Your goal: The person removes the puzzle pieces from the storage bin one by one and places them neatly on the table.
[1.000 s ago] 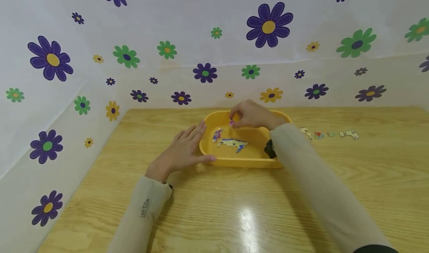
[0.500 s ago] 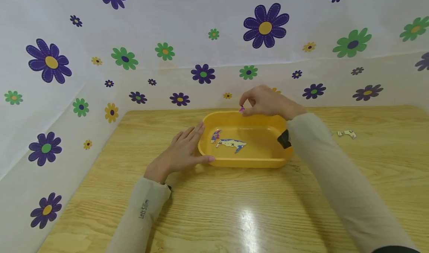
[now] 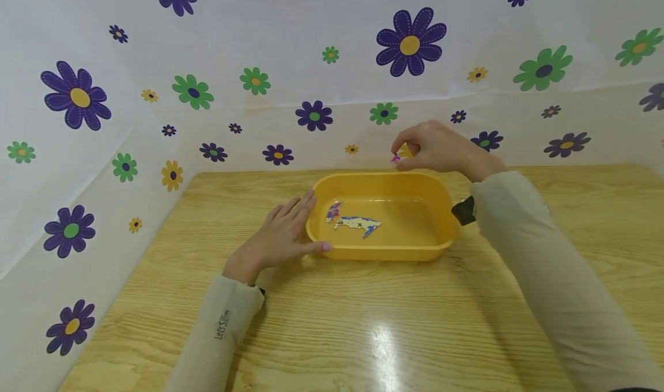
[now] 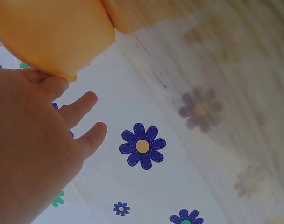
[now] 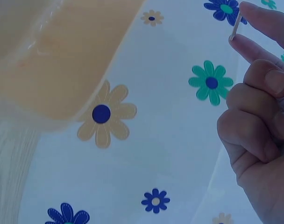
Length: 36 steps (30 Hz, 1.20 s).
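Note:
My right hand [image 3: 441, 150] pinches a small flat pink-and-purple puzzle piece [image 3: 396, 158] between thumb and forefinger, above the far rim of a yellow basin [image 3: 384, 248]. The right wrist view shows that puzzle piece [image 5: 236, 25] edge-on, thin and pale, with the other fingers curled in. My left hand [image 3: 275, 236] rests against the basin's left end, fingers extended along the rim and thumb on the front edge. Inside the basin lie a cream-and-blue puzzle piece [image 3: 358, 223] and a smaller blue-and-red puzzle piece [image 3: 334, 211], near its left side.
The wooden table [image 3: 332, 311] carries the basin near its back edge. A white cloth [image 3: 290, 46] printed with flowers rises behind and at the left. The right sleeve [image 3: 544, 253] hides most of the area to the right of the basin.
My right hand has lifted the pink-and-purple puzzle piece out of the basin, moving up and right. Its sleeve now covers the row of pieces on the table. My left hand stays put.

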### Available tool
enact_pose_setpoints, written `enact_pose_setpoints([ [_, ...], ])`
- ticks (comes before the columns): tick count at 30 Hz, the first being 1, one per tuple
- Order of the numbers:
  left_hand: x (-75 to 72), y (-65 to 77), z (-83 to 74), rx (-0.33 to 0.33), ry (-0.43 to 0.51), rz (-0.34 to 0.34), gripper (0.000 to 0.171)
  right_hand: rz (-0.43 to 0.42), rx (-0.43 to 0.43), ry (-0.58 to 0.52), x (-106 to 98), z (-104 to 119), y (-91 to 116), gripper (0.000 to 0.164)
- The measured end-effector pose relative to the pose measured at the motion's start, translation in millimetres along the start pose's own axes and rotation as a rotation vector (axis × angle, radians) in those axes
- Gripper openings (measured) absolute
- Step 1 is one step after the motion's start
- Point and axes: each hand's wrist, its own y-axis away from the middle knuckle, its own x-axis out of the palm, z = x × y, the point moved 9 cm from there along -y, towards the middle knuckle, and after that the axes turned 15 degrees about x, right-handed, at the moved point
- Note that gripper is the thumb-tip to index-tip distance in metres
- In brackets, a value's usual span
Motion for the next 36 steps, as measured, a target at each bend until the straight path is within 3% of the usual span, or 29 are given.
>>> enact_pose_setpoints([
  [11,0.6,-0.1,-0.6,-0.001,0.007,0.009,0.104,-0.035,-0.001,0.008,-15,-22,18,0.025],
  [36,0.3,-1.7,-1.0,-0.006,-0.003,0.015,0.105,-0.037,0.092,0.030,-22,-80,53,0.025],
])
